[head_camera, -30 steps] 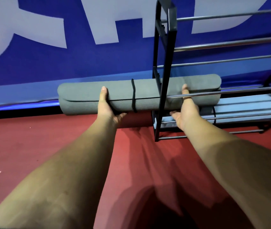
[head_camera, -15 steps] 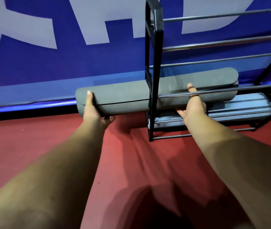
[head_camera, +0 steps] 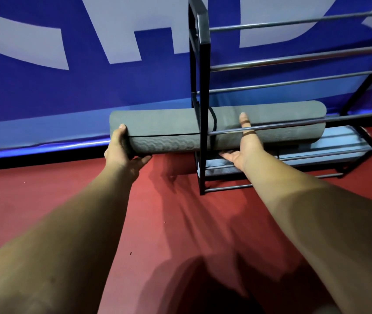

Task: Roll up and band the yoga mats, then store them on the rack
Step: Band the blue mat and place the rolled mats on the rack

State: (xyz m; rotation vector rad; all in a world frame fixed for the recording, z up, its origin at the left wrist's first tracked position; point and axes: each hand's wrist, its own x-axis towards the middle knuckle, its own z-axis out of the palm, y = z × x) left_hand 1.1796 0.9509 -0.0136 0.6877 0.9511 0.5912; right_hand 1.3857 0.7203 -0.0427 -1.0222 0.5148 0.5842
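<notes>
The left hand [head_camera: 121, 148] grips the 9 o'clock end of the rolled mat [head_camera: 164, 124]. The right hand [head_camera: 246, 147] cups it inside the rack [head_camera: 204, 87], at 3 o'clock of the band [head_camera: 214, 123].

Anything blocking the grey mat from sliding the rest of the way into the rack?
Nothing visible. The grey mat already runs through the rack end frame, behind the front rail. Right of its tip the tier looks free. The light blue mat lies on the tier below.
</notes>
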